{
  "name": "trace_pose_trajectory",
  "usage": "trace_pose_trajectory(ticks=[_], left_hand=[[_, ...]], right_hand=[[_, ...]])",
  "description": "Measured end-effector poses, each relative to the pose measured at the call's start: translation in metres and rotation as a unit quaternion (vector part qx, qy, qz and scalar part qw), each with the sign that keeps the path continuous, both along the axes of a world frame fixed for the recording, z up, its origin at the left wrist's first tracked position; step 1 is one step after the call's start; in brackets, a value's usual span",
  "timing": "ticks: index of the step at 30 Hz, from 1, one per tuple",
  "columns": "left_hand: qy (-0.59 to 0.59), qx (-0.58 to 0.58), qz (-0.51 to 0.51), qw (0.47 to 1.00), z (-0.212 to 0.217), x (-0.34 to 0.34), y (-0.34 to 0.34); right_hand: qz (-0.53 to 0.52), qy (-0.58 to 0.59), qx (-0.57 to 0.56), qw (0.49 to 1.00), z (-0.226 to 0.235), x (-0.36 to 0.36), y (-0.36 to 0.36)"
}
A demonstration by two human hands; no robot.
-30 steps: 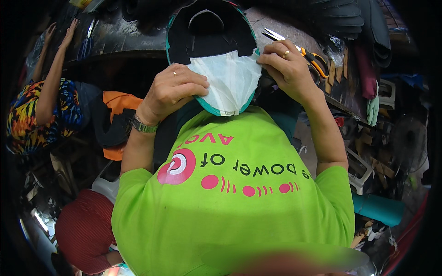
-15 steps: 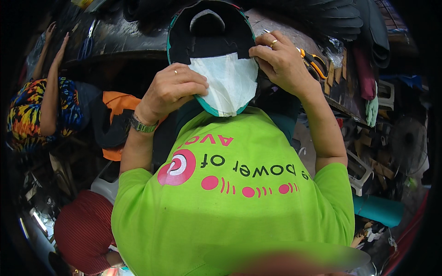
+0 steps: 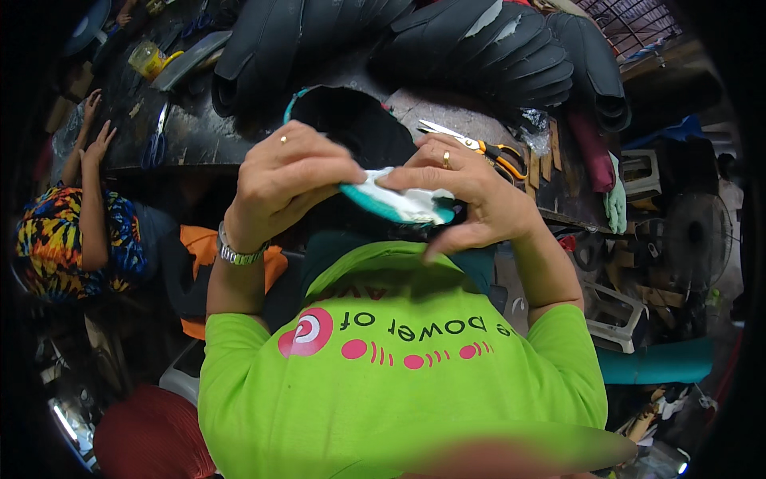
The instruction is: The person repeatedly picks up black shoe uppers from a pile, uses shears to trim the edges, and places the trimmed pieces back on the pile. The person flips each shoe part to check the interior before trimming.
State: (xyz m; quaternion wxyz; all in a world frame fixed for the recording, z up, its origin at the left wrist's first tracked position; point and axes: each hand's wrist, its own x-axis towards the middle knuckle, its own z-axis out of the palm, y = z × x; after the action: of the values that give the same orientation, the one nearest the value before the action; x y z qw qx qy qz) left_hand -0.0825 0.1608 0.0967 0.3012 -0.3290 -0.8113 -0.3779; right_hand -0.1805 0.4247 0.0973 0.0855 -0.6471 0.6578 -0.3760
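Note:
A black piece of soft material (image 3: 351, 120) with a teal edge lies between my hands, its far end near the table's front edge. On its near end is a white lining patch (image 3: 411, 206), now bent and creased. My left hand (image 3: 283, 180) is closed, pinching the teal-edged rim at the patch's left side. My right hand (image 3: 479, 188) curls over the patch from the right, fingers on the white surface and thumb lower, by the rim. Both hands hide parts of the piece.
Long-bladed scissors (image 3: 455, 137) with orange-black handles lie beyond my right hand. Black folded pieces (image 3: 479, 56) are stacked along the table's back. Blue-handled scissors (image 3: 158, 140) lie left, near another person's hands (image 3: 96, 144). A fan (image 3: 698, 231) stands at far right.
The white patch lay flat and faced up before; now the near end is folded up and creased. My right hand has moved down from the right side onto the patch. The view has shifted, showing more table.

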Motion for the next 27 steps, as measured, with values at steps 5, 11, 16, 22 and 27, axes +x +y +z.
trace_pose_trajectory(ticks=[5, 11, 16, 22, 27], left_hand=[[0.015, 0.136, 0.018, 0.990, -0.009, -0.056, 0.004], [-0.364, 0.529, 0.066, 0.764, -0.091, -0.157, -0.017], [-0.424, 0.639, -0.086, 0.636, -0.151, -0.206, -0.011], [-0.339, 0.573, -0.222, 0.712, -0.151, -0.212, 0.002], [-0.440, 0.696, -0.102, 0.558, -0.130, -0.206, 0.005]], right_hand=[[-0.191, -0.072, -0.068, 0.977, -0.015, 0.003, 0.004], [-0.269, -0.430, -0.297, 0.809, -0.021, -0.027, 0.028], [-0.244, -0.485, -0.354, 0.761, 0.006, -0.065, 0.042], [-0.229, -0.490, -0.231, 0.808, 0.021, -0.141, 0.017], [-0.353, -0.205, -0.150, 0.900, 0.020, -0.187, -0.019]])
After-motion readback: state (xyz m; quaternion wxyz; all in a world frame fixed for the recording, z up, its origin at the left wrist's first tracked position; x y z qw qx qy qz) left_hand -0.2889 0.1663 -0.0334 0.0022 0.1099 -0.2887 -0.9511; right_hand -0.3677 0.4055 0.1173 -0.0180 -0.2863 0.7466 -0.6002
